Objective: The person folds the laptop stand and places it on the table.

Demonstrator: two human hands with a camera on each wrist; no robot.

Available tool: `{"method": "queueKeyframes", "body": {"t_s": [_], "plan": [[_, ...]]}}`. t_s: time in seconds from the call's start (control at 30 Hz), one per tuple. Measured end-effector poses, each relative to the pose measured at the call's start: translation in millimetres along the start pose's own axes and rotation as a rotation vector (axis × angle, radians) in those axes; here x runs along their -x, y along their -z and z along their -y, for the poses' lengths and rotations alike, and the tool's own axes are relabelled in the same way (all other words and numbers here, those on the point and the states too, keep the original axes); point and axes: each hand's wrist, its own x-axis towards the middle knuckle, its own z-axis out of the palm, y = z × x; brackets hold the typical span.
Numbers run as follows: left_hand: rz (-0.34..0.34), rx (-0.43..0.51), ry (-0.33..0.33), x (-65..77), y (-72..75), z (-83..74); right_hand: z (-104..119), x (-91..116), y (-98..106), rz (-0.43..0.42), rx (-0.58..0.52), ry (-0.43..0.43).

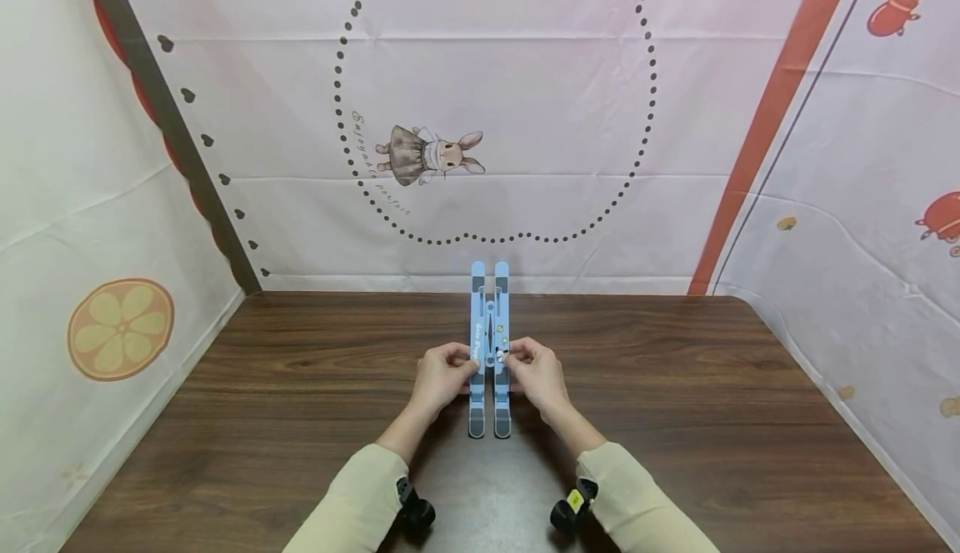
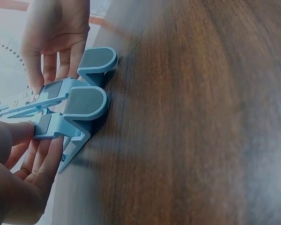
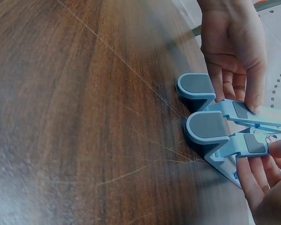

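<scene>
A light-blue folding laptop stand with grey pads stands on the table, its two rails close together and roughly parallel. My left hand grips the left rail, thumb on top and fingers beneath. On the other side, my right hand holds the right rail the same way. In the left wrist view, the curved front hooks of the stand point toward the table's near side. Small printed pictures mark the right rail, seen partly under the thumb in the right wrist view of the stand.
The brown wooden table extends to both sides and toward me. A pale printed cloth hangs behind the table's far edge, with more cloth along the left and right sides. Small black cameras sit at both wrists.
</scene>
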Motion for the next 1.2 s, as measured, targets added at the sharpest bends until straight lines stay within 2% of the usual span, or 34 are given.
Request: {"method": "queueKeyframes", "body": {"t_s": [0.17, 0.57, 1.2], "plan": [[-0.002, -0.006, 0.001, 0.0, -1.7, -0.5, 1.0, 0.6, -0.6, -0.001, -0.009, 0.002], [0.003, 0.002, -0.046, -0.7, -5.7, 1.5, -0.9, 0.7, -2.4, 0.01, -0.043, 0.023], [-0.009, -0.006, -0.049, 0.3, -7.3, -0.7, 1.2, 1.4, -4.7, 0.02, -0.07, 0.029]]}}
